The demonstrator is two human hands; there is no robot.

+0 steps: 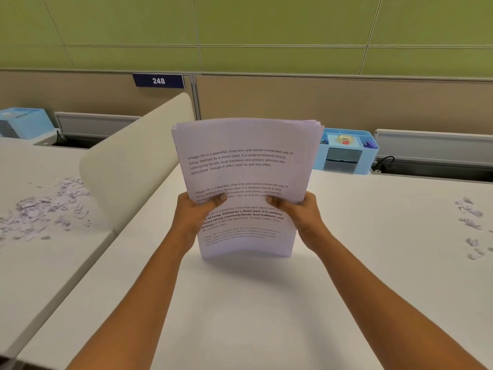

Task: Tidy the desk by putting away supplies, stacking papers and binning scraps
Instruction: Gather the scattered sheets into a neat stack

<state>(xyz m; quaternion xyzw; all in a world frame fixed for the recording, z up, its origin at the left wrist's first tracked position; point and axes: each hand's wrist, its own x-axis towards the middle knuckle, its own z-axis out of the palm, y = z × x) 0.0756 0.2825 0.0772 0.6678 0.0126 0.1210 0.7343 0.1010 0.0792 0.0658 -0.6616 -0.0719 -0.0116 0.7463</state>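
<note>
A person holds a stack of papers [245,166] upright in the middle of a white desk [240,303], its lower edge resting on or just at the surface. The left hand [197,212] grips the left side and the right hand [296,209] the right side, each thumb pressed on the printed front sheet; the other fingers are hidden behind the stack. The sheets bow slightly backward. Standing the stack on edge like this is probably meant to square the sheets before laying them down.

Small paper scraps [470,225] lie on the desk, well off to the right, not yet binned. At the back of the desk, just behind the papers, sits a blue organiser [344,153] holding a roll of tape [345,140]. A curved cream divider [138,161] separates a neighbouring desk on the left, where more shredded paper [45,209] is scattered. Behind are beige partitions, a sign [158,80] reading 248, and a green panelled wall [240,22].
</note>
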